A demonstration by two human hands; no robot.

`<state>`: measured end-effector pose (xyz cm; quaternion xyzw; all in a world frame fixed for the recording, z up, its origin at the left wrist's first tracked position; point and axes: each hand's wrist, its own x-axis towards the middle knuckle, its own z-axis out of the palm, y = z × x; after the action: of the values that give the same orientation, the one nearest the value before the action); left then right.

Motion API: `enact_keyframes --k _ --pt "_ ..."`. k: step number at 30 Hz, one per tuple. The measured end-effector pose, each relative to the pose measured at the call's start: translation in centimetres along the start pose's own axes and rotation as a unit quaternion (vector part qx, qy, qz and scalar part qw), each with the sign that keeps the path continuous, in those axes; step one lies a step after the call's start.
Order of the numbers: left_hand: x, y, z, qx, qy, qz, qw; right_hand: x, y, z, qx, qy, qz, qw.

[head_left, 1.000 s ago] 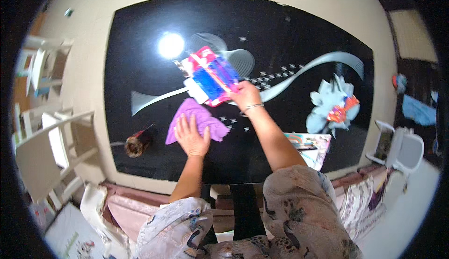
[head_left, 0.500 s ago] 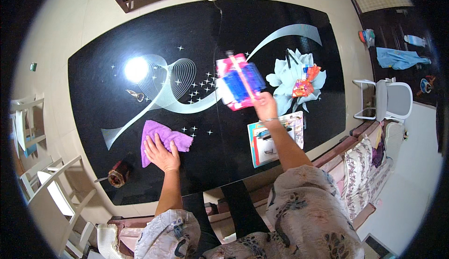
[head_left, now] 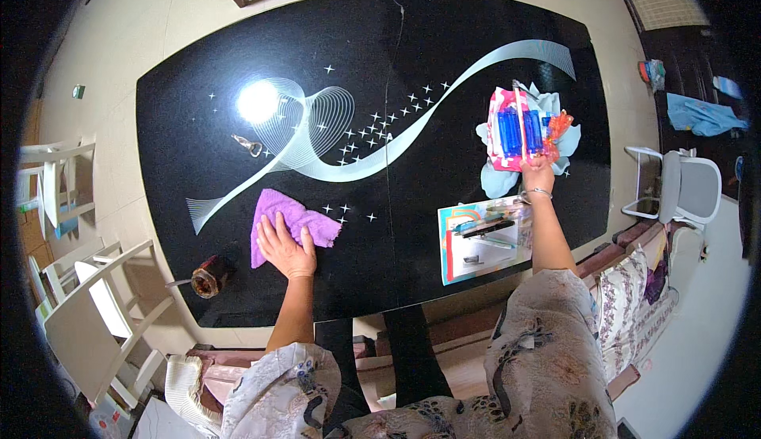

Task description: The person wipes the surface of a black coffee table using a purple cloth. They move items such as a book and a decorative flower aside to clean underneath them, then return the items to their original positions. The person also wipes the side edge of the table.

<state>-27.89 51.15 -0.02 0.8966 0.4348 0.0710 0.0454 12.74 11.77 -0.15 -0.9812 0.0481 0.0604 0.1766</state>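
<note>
My left hand (head_left: pixel 287 249) lies flat with spread fingers on a purple cloth (head_left: pixel 300 215) at the left front of the black table. At the right, my right hand (head_left: pixel 539 177) is closed on the near edge of a pink-and-white packet (head_left: pixel 499 153). Blue, tube-like pieces (head_left: pixel 511 132) and a thin pale stick (head_left: pixel 520 110) lie across the packet. It is over the table's pale flower pattern, beside an orange wrapped item (head_left: pixel 560 126) that it partly covers. The exact kind of the blue pieces is unclear.
Nearer me, a booklet or board (head_left: pixel 452 268) bears several pens (head_left: pixel 485 228). A dark brown jar (head_left: pixel 208 279) with a handle-like piece stands near the left front corner of the table (head_left: pixel 365 280). A metal bottle opener-like piece (head_left: pixel 250 146) lies at left. White chairs (head_left: pixel 87 320) flank the table.
My right hand has carried the packet with the blue pieces rightward, from mid-table to the flower pattern beside the orange item. My left hand stays on the cloth. The whole view has shifted slightly.
</note>
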Motion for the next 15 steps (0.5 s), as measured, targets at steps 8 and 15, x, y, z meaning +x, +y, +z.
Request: enact_keyframes --k 8,15 --pt "-0.1 -0.5 0.0 -0.003 0.011 -0.008 1.000 -6.0 -6.2 -2.3 -0.012 0.135 -0.089 0.987" --pt "-0.1 -0.4 -0.2 -0.016 -0.014 0.001 1.000 -9.5 -17.0 2.5 -0.047 -0.019 -0.429 0.902"
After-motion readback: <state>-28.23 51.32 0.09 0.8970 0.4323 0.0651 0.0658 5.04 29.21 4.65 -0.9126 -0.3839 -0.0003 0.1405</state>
